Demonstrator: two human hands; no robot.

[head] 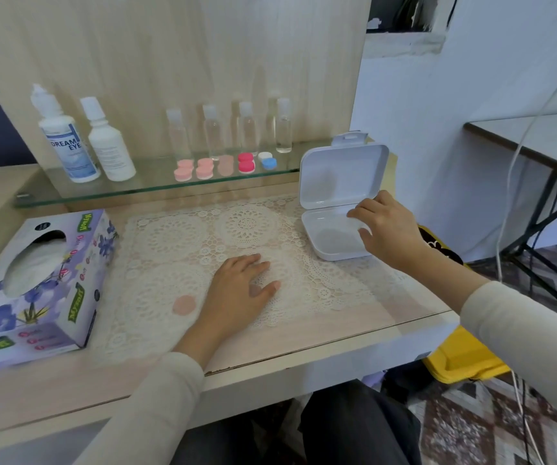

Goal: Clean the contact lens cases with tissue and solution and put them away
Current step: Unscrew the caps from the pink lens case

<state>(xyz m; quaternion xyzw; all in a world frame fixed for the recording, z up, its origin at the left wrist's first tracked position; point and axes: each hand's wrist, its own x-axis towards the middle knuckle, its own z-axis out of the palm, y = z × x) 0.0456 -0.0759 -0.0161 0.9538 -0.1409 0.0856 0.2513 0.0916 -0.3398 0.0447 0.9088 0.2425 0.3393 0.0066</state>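
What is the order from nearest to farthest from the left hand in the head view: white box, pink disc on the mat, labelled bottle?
1. Pink disc, just beside the left hand.
2. White box, to the right.
3. Labelled bottle, on the back shelf, left.

The leftmost solution bottle reads "DREAM EYE"; print on the tissue box is illegible.

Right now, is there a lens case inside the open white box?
No, the white box shows a bare bottom, and the lens cases sit on the glass shelf.
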